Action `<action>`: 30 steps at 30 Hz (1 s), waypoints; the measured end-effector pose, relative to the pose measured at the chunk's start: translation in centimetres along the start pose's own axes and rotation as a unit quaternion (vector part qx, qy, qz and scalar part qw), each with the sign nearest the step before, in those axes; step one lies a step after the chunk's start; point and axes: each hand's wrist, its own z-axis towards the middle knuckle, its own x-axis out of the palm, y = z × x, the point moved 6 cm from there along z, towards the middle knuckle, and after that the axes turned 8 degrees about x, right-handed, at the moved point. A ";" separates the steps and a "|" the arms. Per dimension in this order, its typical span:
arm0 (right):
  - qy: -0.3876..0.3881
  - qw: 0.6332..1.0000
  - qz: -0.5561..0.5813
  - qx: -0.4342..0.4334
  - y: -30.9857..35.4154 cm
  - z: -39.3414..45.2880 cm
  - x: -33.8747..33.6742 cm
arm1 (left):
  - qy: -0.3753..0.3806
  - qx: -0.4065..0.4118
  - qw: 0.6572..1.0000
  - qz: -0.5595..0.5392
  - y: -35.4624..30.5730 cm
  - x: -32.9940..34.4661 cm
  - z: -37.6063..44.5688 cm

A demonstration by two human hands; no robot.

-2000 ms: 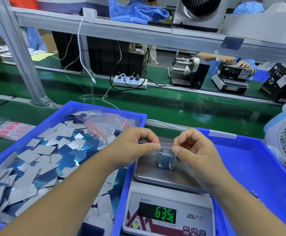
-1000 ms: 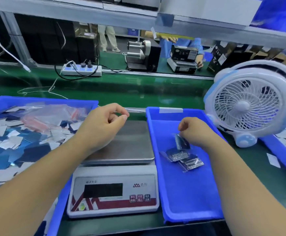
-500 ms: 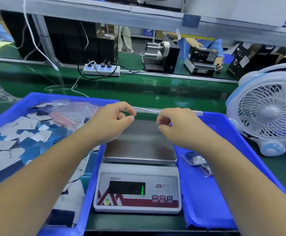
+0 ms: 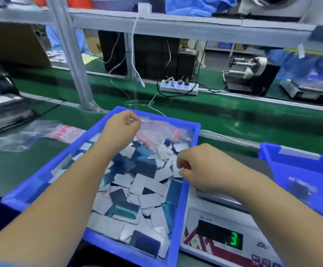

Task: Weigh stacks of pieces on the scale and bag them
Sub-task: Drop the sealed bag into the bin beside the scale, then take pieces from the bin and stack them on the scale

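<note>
The left hand (image 4: 121, 130) pinched a clear, red-striped zip bag (image 4: 147, 120) at the far end of the blue plastic bin (image 4: 41, 182). The right hand (image 4: 201, 166), fingers curled, hovered over the loose grey and blue rectangular pieces (image 4: 137, 185) — whether it gripped one, I couldn't tell. Best to square a stack before setting it on the white digital scale (image 4: 224, 237).

Both bare arms reach forward. The left hand (image 4: 121, 128) is far out, its fingers (image 4: 135, 120) curled in, with the thumb and first finger pinched together. The right hand (image 4: 201, 168) is nearer and lower, fingers bent inward and tips close together, like a loose fist.
</note>
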 end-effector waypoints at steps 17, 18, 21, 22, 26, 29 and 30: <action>0.086 0.996 0.025 0.028 5.7 7.0 6.7 | -0.005 0.032 0.999 -0.037 1.2 0.8 0.8; 0.086 0.996 0.025 0.030 5.7 7.2 6.9 | -0.001 0.036 0.999 -0.036 1.1 1.0 0.8; 0.088 0.995 0.027 0.042 5.8 7.4 7.1 | 0.008 0.045 0.998 -0.033 0.9 1.3 0.6; 0.090 0.994 0.027 0.047 5.7 7.5 7.2 | 0.008 0.046 0.998 -0.035 0.8 1.4 0.6; 0.096 0.993 0.055 0.036 5.7 7.5 7.1 | 0.008 0.047 0.998 -0.036 0.9 1.5 0.7; 0.104 0.992 0.069 0.023 5.7 7.5 7.1 | 0.008 0.050 0.998 -0.041 0.9 1.6 0.7; 0.105 0.992 0.071 0.023 5.7 7.5 7.0 | 0.008 0.050 0.998 -0.042 0.9 1.6 0.7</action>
